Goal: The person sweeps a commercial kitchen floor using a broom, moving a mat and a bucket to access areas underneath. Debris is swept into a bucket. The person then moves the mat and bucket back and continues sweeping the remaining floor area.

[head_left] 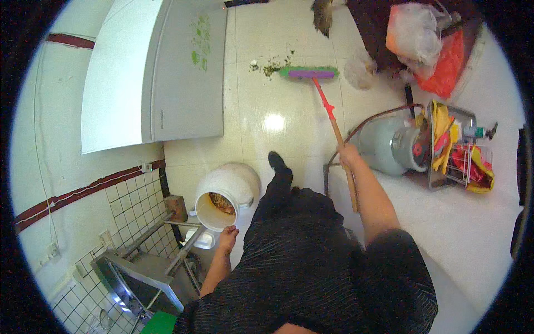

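My right hand is wrapped round the wooden handle of a broom. The broom's purple head with green bristles rests on the tiled floor, beside a scatter of dark green scraps. At my left stands a white bucket with a wide round mouth; brownish scraps lie inside. My left hand has its fingers closed at the bucket's near rim, seemingly gripping it; the fingertips are small and partly hidden.
A grey-white fridge stands at the far left. To the right are a grey gas cylinder, a rack of packets and plastic bags. A metal sink stand fills the lower left. A furry tail-like shape shows at the top.
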The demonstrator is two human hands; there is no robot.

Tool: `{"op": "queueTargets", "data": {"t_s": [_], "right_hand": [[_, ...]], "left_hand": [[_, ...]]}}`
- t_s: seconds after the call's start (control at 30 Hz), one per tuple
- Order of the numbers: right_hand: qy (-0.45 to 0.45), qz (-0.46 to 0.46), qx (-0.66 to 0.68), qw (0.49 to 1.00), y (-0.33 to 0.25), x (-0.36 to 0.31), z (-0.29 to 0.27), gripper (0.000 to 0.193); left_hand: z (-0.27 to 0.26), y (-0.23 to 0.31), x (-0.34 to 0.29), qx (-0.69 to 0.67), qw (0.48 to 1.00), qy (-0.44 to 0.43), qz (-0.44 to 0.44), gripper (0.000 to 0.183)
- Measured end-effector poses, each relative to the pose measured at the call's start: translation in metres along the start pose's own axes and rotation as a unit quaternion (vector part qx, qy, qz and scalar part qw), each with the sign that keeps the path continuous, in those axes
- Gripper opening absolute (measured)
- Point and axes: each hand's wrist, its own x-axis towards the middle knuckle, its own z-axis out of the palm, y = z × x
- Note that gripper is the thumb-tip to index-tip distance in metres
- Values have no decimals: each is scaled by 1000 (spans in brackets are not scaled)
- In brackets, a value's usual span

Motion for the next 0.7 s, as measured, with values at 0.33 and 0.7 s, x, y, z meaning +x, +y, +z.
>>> {"op": "queueTargets", "data": {"t_s": [0.33, 0.7], "right_hand": [[2, 4, 17, 1000, -34, -95, -37, 17], [-59, -8, -62, 996, -173, 35, -80, 17]], "left_hand": [[-40, 294, 76, 150, 942, 46, 297, 42], [6, 305, 126, 292, 951, 40, 97, 39]]}}
